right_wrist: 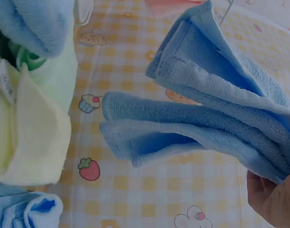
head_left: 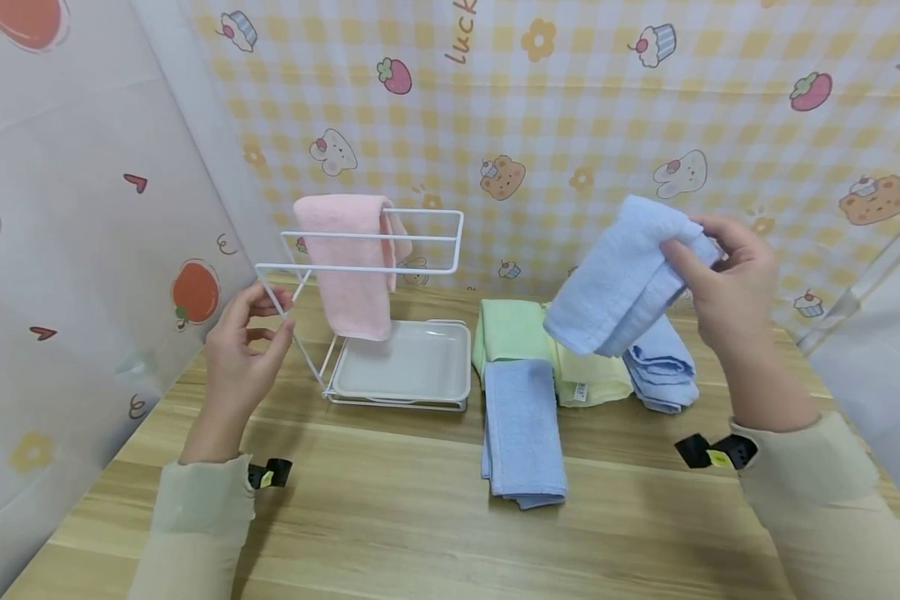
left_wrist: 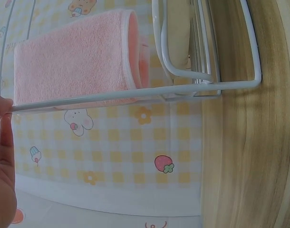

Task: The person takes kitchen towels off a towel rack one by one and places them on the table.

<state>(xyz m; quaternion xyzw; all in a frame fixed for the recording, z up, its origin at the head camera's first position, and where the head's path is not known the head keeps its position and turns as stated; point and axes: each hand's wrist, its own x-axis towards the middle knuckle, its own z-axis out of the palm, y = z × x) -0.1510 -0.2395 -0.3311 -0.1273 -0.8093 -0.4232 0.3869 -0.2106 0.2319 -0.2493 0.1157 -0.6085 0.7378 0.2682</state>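
Note:
My left hand (head_left: 243,342) pinches the left side post of a white wire rack (head_left: 360,268); the left wrist view shows fingers at the end of that white bar. Draped over the rack's top bars is a pink towel (head_left: 348,267). Up in the air on the right, my right hand (head_left: 735,279) grips a folded light-blue towel (head_left: 618,275) by one edge. In the right wrist view its layers (right_wrist: 207,104) fan apart, with the thumb and fingers at the lower right. A white tray (head_left: 401,362) sits in the rack's base.
Right of the rack lie a green towel (head_left: 512,329), a pale yellow towel (head_left: 592,379) and a blue towel (head_left: 525,433) in front. Another rolled blue towel (head_left: 662,367) lies farther right on the wooden table (head_left: 390,508). A patterned cloth wall (head_left: 570,108) stands close behind.

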